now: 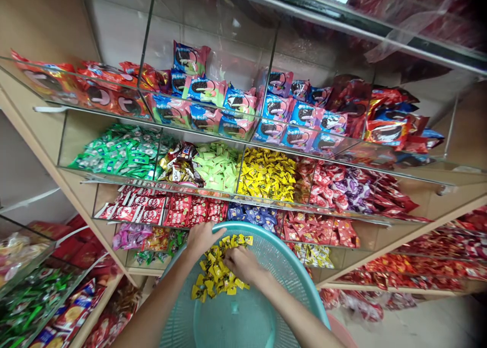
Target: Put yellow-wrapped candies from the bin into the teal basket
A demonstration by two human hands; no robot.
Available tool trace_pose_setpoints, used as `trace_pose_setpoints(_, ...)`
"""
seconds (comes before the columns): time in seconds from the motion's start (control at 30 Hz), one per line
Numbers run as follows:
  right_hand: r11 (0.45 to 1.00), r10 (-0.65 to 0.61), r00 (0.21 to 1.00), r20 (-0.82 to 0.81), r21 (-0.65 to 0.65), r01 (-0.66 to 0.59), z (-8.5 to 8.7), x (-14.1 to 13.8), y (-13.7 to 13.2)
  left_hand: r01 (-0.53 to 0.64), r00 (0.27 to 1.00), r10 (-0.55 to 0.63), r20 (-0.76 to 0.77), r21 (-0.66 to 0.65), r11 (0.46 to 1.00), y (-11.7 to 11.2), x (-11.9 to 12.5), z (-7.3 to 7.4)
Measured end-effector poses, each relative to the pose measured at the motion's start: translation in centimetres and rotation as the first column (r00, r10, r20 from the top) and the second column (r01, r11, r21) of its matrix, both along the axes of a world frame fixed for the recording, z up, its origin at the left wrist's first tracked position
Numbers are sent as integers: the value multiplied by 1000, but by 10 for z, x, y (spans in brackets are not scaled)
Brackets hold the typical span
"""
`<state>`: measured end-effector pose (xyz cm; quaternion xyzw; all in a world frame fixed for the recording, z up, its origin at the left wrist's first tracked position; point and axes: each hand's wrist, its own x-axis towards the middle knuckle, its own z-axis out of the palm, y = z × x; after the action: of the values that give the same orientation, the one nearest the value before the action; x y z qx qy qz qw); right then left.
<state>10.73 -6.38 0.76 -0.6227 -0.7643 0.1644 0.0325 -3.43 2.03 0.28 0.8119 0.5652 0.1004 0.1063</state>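
Note:
A large teal plastic basket (297, 256) with mesh sides stands in front of me, tilted toward the shelves. My left hand (202, 240) grips its far rim, left of the middle. Inside lies a heap of small yellow-wrapped candies (215, 267), gathered on the far left of the basket's floor. My right hand (243, 264) is down among these candies with its fingers curled in; the fingertips are partly hidden, and some candies seem to be in its grasp. Straight ahead, a glass-fronted shelf bin holds a pile of matching yellow candies (268, 175).
Glass-fronted shelves rise ahead, with green-wrapped candies (122, 152), pale green packets (216, 165) and red packets (178, 210). Blue-and-pink cookie packs (205, 92) fill the upper shelf. More bins (41, 292) stand at lower left. A pink rim (340, 330) shows beneath the basket.

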Motion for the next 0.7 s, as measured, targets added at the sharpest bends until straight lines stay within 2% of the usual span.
trace_pose_setpoints(0.1, 999, -11, 1000, 6, 47, 10, 14, 0, 0, -6, 1000, 6, -2, 6, 1000, 1, 0, -3)
trace_pose_setpoints(0.23, 972, -33, 996, -88, 231, 52, 49, 5, 6, -14, 1000, 15, -21, 9, 1000, 2, 0, -6)
trace_pose_setpoints(0.37, 903, -5, 968, -252, 416, 113, 95, 20, 17, -21, 999, 21, -27, -6, 1000, 2, 0, -6)
trace_pose_setpoints(0.47, 824, -34, 942, -334, 523, 216, 125, 39, 31, -25, 999, 25, -31, -7, 1000, 1, 1, -3)
trace_pose_setpoints(0.57, 769, -126, 917, -379, 546, 331, 144, 59, 51, -28, 999, 27, -21, -26, 999, 0, 1, -1)
trace_pose_setpoints(0.7, 807, -278, 923, -268, 456, 375, 148, 76, 77, -31, 999, 31, -13, -32, 999, -1, 1, 0)
